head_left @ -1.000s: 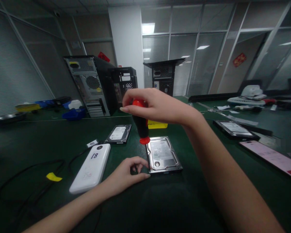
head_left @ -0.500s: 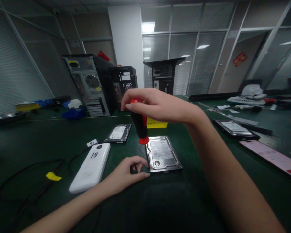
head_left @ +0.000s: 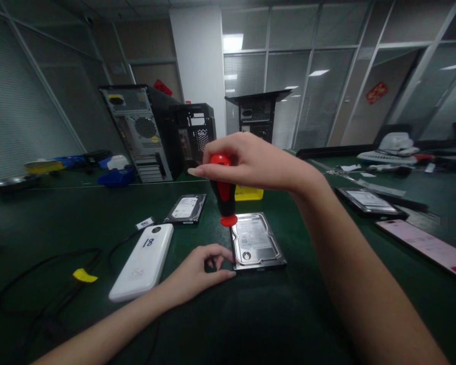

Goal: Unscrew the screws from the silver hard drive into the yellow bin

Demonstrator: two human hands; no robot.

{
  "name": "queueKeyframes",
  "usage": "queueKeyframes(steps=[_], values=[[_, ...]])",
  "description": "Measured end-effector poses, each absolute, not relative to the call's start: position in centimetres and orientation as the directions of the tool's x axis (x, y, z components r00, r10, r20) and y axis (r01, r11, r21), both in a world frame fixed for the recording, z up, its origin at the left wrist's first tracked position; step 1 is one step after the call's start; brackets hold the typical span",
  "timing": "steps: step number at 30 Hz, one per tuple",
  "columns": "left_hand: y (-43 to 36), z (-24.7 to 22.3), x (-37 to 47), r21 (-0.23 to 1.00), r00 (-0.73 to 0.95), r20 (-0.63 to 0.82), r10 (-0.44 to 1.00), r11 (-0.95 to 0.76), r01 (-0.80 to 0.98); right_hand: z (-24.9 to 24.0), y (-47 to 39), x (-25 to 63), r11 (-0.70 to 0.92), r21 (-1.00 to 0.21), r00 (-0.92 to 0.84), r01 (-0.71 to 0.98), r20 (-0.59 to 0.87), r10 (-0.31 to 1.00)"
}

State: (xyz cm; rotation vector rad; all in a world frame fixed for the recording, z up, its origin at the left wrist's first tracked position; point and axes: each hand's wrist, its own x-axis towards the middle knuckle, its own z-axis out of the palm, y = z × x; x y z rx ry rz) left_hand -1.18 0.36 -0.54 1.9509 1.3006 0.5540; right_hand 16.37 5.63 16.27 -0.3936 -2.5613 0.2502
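A silver hard drive (head_left: 255, 241) lies label-up on the green table in front of me. My left hand (head_left: 207, 268) pinches its near left corner between thumb and fingers. Above the drive's far left corner, my right hand (head_left: 243, 159) is wrapped round the top of a red and black screwdriver (head_left: 226, 200). The tool stands nearly upright, its handle pointing up into my palm. I cannot make out its shaft and tip, nor whether the tip touches a screw.
Left of the drive are a white power bank (head_left: 142, 263) marked 18, a black cable (head_left: 41, 252) and a second hard drive (head_left: 185, 209). On the right lie another hard drive (head_left: 368, 200) and a phone (head_left: 427, 246). Computer cases (head_left: 137, 132) and a yellow tray (head_left: 249, 193) stand behind.
My right hand has turned at the wrist, its thumb and fingers shifting on the handle. The screwdriver has come slightly right and more upright. My left hand and the drive stay put.
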Motion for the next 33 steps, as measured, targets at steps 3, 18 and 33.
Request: queueKeyframes(steps=[3, 18, 33], values=[[0.32, -0.44, -1.17, 0.763, 0.397, -0.037, 0.917, -0.231, 0.604, 16.25, 5.57, 16.46, 0.931, -0.268, -0.803, 0.247, 0.482, 0.351], [0.29, -0.4, -1.14, 0.751, 0.397, -0.025, 0.917, -0.245, 0.613, 16.6, 5.16, 16.83, 0.936, -0.241, -0.819, 0.257, 0.46, 0.343], [0.23, -0.26, -0.98, 0.743, 0.392, -0.024, 0.92, -0.246, 0.622, 16.71, 5.08, 16.89, 0.92, -0.318, -0.827, 0.227, 0.436, 0.355]])
